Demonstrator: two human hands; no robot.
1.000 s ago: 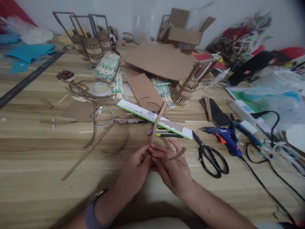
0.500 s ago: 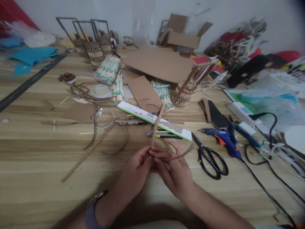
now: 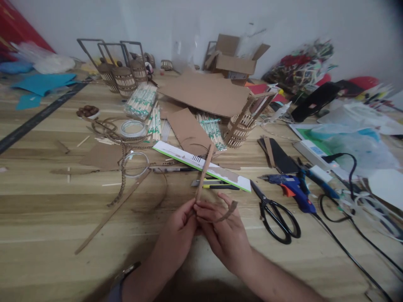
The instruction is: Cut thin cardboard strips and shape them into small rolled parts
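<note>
Close together above the front of the table, both my hands pinch a narrow brown cardboard strip (image 3: 205, 170). My left hand (image 3: 179, 235) closes its thumb and fingers on the strip's lower end. My right hand (image 3: 224, 235) grips beside it, with one finger raised. A curled brown strip end (image 3: 228, 212) sticks out over the right fingers; whether it belongs to the same strip is hidden. Just beyond the hands lie a yellow and black utility knife (image 3: 217, 183) and a white, green-edged board strip (image 3: 189, 157). Black-handled scissors (image 3: 277, 214) rest right of my right hand.
A blue hot glue gun (image 3: 291, 188) with its cord lies at the right. Tape rolls (image 3: 132, 128), cardboard sheets (image 3: 204, 90) and packs of wooden sticks (image 3: 141, 98) fill the middle. Slatted lantern-like models (image 3: 124, 82) stand behind. A long cardboard strip (image 3: 110, 214) lies at left.
My hands have shifted slightly left and down in view, still on the strip. The curled end has drawn nearer to the right fingers. The whole view has moved a little.
</note>
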